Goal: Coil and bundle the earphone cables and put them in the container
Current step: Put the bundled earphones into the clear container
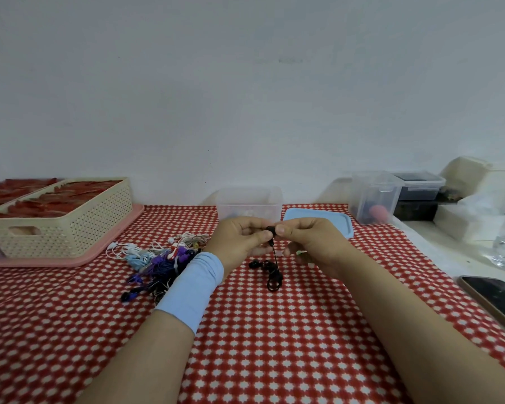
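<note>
Head view, black earphone cable (274,275) dangling tangled, pinched by both hands

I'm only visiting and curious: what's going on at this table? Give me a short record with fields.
left hand: pinches the top of the black earphone cable
right hand: pinches the same spot
black earphone cable: hangs down to loose loops on the tablecloth
earphone pile: tangled, left of the hands
container: clear, behind the hands
lid: blue, off, lying right of the container

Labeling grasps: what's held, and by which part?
Left hand and right hand pinch the black earphone cable at its upper end; the rest hangs down.
</note>
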A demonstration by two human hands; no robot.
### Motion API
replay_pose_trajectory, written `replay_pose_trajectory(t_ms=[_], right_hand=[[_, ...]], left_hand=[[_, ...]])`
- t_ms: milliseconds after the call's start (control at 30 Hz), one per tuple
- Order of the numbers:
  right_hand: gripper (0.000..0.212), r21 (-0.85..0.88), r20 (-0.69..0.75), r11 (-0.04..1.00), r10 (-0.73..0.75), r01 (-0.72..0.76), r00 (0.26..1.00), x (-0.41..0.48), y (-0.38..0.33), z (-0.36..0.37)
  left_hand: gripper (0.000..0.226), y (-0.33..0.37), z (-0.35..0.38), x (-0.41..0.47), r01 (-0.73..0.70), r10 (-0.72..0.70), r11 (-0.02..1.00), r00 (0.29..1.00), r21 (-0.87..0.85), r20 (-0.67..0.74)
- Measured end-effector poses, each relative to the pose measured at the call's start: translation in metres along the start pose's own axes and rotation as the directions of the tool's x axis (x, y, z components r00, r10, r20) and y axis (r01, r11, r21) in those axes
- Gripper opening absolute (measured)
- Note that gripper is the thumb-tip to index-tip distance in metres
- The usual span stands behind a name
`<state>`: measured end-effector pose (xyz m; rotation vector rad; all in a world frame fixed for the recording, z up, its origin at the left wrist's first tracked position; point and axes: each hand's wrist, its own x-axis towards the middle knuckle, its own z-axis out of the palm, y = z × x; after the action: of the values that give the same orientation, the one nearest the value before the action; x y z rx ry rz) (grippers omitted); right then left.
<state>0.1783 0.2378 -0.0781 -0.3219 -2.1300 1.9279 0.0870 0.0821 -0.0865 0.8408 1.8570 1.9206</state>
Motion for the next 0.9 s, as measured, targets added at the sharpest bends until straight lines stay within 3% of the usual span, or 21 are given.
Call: replay_pose_trajectory(t_ms=[167, 233, 300, 400, 500, 567, 767, 900], right_hand=[[0.011, -0.352, -0.045, 0.931, -0.124, 0.101, 0.991, 0.001, 0.0, 0.003], [0.016, -0.536, 0.026, 0.835, -0.128, 0.122, 0.991, 0.002, 0.002, 0.003], [0.03, -0.676, 0.133, 0.727, -0.04, 0.12, 0.99, 0.0, 0.001, 0.006], [0.065, -0.77, 0.212, 0.628, 0.078, 0.117, 0.974, -0.004, -0.004, 0.01], [0.071, -0.78, 0.231, 0.611, 0.083, 0.134, 0.969, -0.005, -0.006, 0.015], [0.066, -0.805, 0.255, 0.569, 0.074, 0.169, 0.964, -0.005, -0.006, 0.019], [0.024, -0.811, 0.251, 0.528, -0.076, 0.252, 0.965, 0.003, 0.001, 0.031], [0.011, -0.739, 0.133, 0.64, -0.167, 0.21, 0.977, 0.016, -0.004, 0.031]], left_hand=[[0.035, 0.0, -0.008, 0.002, -0.039, 0.051, 0.985, 0.996, 0.166, -0.072], [0.036, 0.001, -0.014, 0.001, -0.047, 0.063, 0.976, 0.995, 0.212, -0.072], [0.027, 0.003, -0.019, 0.0, -0.057, 0.077, 0.963, 0.995, 0.262, -0.067], [0.022, 0.006, -0.024, -0.002, -0.051, 0.076, 0.936, 0.995, 0.349, -0.058], [0.019, 0.008, -0.028, -0.003, -0.031, 0.062, 0.913, 0.996, 0.407, -0.065], [0.019, 0.01, -0.031, -0.004, -0.039, 0.084, 0.892, 0.993, 0.45, -0.081], [0.013, 0.014, -0.041, -0.002, -0.022, 0.1, 0.853, 0.987, 0.522, -0.122], [0.009, 0.026, -0.05, 0.004, 0.016, 0.059, 0.871, 0.989, 0.491, -0.137]])
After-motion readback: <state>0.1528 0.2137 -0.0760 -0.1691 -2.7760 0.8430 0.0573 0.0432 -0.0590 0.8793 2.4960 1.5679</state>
